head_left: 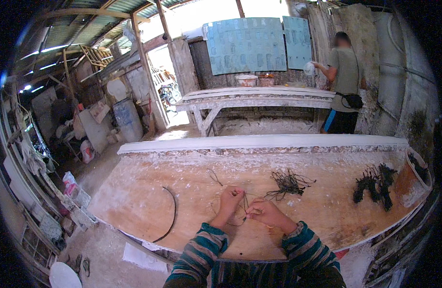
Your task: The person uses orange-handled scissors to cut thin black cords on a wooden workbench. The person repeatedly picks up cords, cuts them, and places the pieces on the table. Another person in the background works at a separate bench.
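Both my hands meet over the near middle of the wooden table (211, 173). My left hand (229, 201) pinches a thin dark cord (245, 202) near its upper part. Just to the right and a little lower, my right hand (266, 212) has its fingertips closed on the same cord, close to a small dark knot or end. Loose loops of the cord hang around my fingers. Beyond my right hand lies a bundle of dark looped cords (289, 183). A single thin loop (214, 177) rests past my left hand.
A curved dark strip (172, 213) lies to the left. At the right are black cord bundles (374, 185) beside a tipped, whitish-brown bucket (413, 180). A white ledge (264, 142) runs along the far edge. Farther off, a person (345, 72) stands at another bench (259, 98).
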The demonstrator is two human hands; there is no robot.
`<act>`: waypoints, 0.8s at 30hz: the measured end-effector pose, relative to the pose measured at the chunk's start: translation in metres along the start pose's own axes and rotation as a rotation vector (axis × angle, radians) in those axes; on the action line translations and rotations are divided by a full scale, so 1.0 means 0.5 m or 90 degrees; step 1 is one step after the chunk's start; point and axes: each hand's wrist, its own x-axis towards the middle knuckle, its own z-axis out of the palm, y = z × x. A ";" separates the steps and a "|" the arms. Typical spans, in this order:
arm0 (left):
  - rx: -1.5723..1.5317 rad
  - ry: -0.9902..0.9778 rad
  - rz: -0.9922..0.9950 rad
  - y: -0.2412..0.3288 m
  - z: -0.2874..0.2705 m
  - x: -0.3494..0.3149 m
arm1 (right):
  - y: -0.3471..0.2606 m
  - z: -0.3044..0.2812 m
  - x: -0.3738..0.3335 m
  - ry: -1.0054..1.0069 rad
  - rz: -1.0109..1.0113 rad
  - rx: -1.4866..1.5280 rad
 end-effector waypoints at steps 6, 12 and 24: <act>-0.081 -0.040 0.026 -0.021 0.010 0.000 | 0.008 0.002 -0.001 -0.001 0.011 0.009; -0.021 -0.068 0.062 -0.012 0.012 -0.003 | 0.006 0.010 -0.004 0.028 0.033 0.030; -0.106 -0.274 0.026 0.013 0.010 -0.013 | 0.053 -0.009 -0.001 0.331 0.128 -0.034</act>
